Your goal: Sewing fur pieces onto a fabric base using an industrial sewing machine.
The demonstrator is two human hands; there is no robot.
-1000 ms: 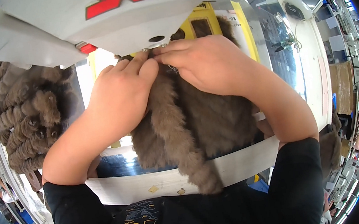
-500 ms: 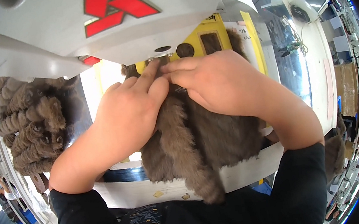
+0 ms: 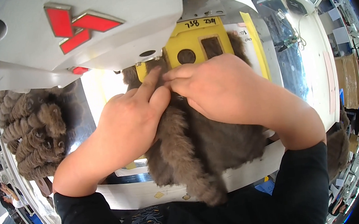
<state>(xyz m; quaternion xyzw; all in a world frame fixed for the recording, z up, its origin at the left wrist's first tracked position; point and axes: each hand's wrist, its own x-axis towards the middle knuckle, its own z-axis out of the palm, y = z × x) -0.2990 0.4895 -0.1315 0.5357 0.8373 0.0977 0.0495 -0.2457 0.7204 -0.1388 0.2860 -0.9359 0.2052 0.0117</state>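
Note:
A piece of brown plush fur fabric (image 3: 202, 149) lies on the sewing table in front of me, reaching under a yellow template plate (image 3: 200, 46) with cut-out windows. My left hand (image 3: 133, 117) presses on the fur's left part, its index finger stretched up onto the plate's lower left corner. My right hand (image 3: 219, 87) lies flat over the fur's upper part, fingertips meeting the left hand's fingers just under the plate. Both hands pinch and hold the fur down. The white head of a sewing machine (image 3: 80, 30) hangs above them.
A heap of brown fur pieces (image 3: 34, 130) is piled at the left of the table. A white table top (image 3: 311, 51) stretches to the right with a cable and small tools on it. Cardboard boxes (image 3: 348, 78) stand at the far right.
My hands and the fur have shifted lower and nearer in view, exposing more of the yellow plate. My left index finger now stretches up onto the plate's corner.

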